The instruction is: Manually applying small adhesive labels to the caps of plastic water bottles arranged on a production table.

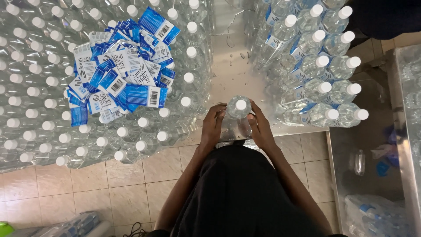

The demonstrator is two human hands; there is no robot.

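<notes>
A clear plastic water bottle with a white cap stands upright near the front edge of a wet steel table. My left hand wraps its left side and my right hand wraps its right side. The bottle's body is mostly hidden by my fingers, so I cannot tell whether it carries a label. A loose heap of blue and white labels lies on top of the unlabelled bottles to the left.
Several unlabelled capped bottles fill the table's left side. Labelled bottles stand packed on the right. Wrapped bottle packs lie on the floor at lower right, and another bottle lies on the tiles.
</notes>
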